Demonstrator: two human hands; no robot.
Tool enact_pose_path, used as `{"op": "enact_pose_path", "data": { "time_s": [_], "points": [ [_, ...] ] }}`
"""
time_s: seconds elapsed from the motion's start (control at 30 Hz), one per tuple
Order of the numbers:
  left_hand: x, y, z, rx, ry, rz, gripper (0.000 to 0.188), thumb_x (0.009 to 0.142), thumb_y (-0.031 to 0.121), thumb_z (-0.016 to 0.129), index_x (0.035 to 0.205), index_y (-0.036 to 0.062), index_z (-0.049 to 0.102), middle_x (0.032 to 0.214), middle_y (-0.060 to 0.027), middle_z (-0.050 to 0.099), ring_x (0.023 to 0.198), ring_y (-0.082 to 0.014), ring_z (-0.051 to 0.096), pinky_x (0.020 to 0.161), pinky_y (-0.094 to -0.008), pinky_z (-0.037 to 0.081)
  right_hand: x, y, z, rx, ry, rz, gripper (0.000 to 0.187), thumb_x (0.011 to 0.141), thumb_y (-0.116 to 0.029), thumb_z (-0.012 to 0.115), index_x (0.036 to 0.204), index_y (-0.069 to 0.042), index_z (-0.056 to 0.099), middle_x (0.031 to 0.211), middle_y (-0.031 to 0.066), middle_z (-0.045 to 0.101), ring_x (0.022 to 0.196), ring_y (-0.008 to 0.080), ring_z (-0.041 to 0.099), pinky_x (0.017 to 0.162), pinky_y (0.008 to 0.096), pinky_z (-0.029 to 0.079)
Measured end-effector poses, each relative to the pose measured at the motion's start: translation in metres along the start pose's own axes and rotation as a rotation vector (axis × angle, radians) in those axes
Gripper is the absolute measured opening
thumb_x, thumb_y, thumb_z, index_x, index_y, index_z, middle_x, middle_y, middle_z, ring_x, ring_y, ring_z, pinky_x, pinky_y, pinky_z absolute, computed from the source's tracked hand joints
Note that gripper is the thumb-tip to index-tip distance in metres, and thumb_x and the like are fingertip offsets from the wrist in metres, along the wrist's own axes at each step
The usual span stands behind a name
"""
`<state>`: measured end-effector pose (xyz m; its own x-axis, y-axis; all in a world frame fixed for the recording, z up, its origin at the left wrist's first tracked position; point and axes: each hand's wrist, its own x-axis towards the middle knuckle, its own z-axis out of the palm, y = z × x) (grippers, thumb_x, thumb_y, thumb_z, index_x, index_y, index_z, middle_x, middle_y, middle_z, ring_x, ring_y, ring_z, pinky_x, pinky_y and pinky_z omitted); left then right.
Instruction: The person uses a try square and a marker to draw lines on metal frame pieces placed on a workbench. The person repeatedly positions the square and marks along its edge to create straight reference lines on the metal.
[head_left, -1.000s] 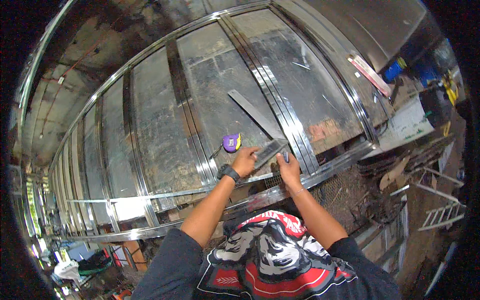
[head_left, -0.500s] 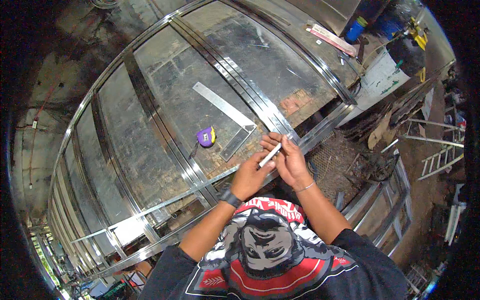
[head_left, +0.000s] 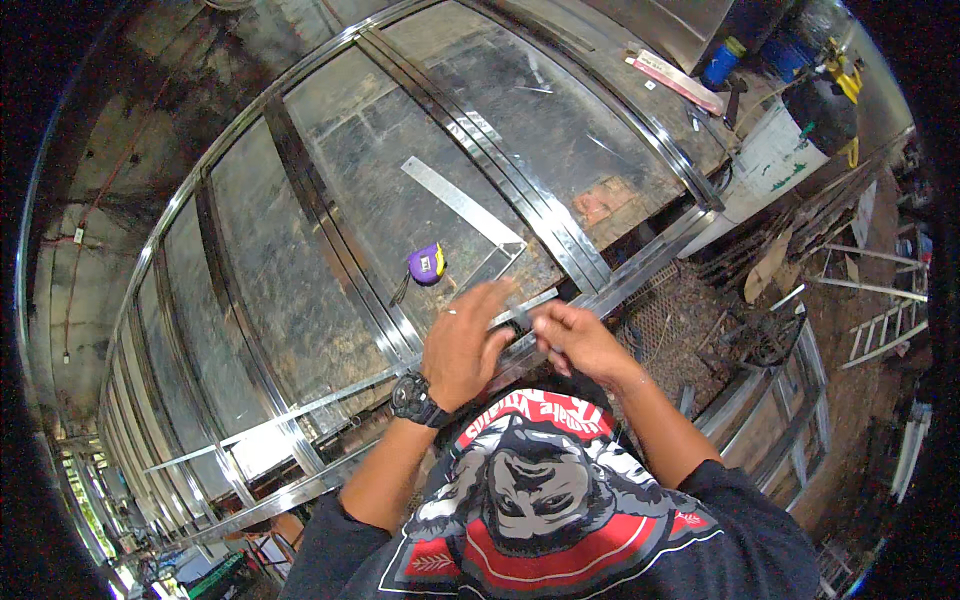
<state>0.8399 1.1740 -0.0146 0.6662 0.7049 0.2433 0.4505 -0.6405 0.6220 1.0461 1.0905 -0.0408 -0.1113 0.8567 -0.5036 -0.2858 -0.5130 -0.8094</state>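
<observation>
My left hand (head_left: pixel 462 342), with a dark wristwatch (head_left: pixel 410 398), is over the near rail of a metal frame (head_left: pixel 555 235). Its fingers are stretched forward and its thumb stands apart, slightly blurred; a small white spot shows on it. My right hand (head_left: pixel 580 342) is curled closed beside it, and whatever it may hold is hidden. Between the hands is a blurred greyish patch I cannot make out. Just beyond them a metal try square (head_left: pixel 465 205) lies on the worn tabletop (head_left: pixel 350 200), its shorter arm partly covered by my left fingers. Left of it rests a purple and yellow tape measure (head_left: pixel 426 264).
Shiny metal bars cross the tabletop, curving toward the left. At the far right lie a long red and white box (head_left: pixel 675 82), a hammer (head_left: pixel 735 100) and a blue container (head_left: pixel 724 62). A metal ladder-like frame (head_left: pixel 880 320) and scrap are on the floor at right.
Half a second ago both hands held a white marker-like stick; it no longer shows clearly. My left hand has shifted left and spread its fingers. My right hand has curled closed. The view shifted slightly.
</observation>
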Motion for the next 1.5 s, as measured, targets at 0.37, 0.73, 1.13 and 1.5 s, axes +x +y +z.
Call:
{"op": "enact_pose_path", "data": {
  "time_s": [0.37, 0.73, 1.13, 1.5],
  "points": [
    [-0.057, 0.005, 0.000, -0.493, -0.372, -0.147, 0.024, 0.109, 0.024, 0.053, 0.113, 0.0023, 0.063, 0.095, -0.0167, 0.065, 0.089, -0.0377, 0.067, 0.076, -0.0448, 0.052, -0.040, 0.014, 0.004, 0.381, -0.223, -0.086, 0.040, 0.104, -0.026, 0.068, 0.135, 0.000, 0.063, 0.094, 0.0052, 0.069, 0.081, 0.0109, 0.066, 0.075, 0.0264, 0.055],
    [-0.061, 0.007, -0.044, -1.337, -0.475, -0.709, 0.042, 0.112, 0.041, 0.050, 0.094, 0.0054, 0.062, 0.068, 0.0042, 0.048, 0.057, -0.0046, 0.038, 0.054, -0.0226, 0.031, -0.048, -0.072, -0.076, 0.460, 0.727, -0.828, 0.020, 0.110, -0.027, 0.055, 0.104, -0.009, 0.062, 0.089, 0.0015, 0.064, 0.080, 0.0155, 0.062, 0.077, 0.0336, 0.052],
    [-0.005, 0.016, -0.039, -0.426, -0.027, -0.163, 0.027, 0.109, 0.020, 0.055, 0.119, -0.0012, 0.070, 0.097, -0.0138, 0.069, 0.084, -0.0256, 0.066, 0.077, -0.0370, 0.051, -0.026, -0.095, 0.002, -1.491, 0.105, -0.937, 0.022, 0.090, -0.022, 0.074, 0.109, -0.013, 0.068, 0.091, 0.0057, 0.063, 0.092, 0.0288, 0.062, 0.092, 0.0472, 0.044],
    [0.002, 0.021, -0.007, -0.150, -0.178, -0.008, 0.028, 0.101, 0.020, 0.063, 0.125, 0.0066, 0.066, 0.100, -0.0176, 0.070, 0.086, -0.0386, 0.068, 0.076, -0.0434, 0.054, -0.017, -0.059, -0.037, -1.477, -0.032, -0.859, 0.019, 0.090, -0.022, 0.073, 0.105, -0.011, 0.071, 0.090, 0.0054, 0.066, 0.093, 0.0277, 0.063, 0.099, 0.0473, 0.042]
  ]
}}
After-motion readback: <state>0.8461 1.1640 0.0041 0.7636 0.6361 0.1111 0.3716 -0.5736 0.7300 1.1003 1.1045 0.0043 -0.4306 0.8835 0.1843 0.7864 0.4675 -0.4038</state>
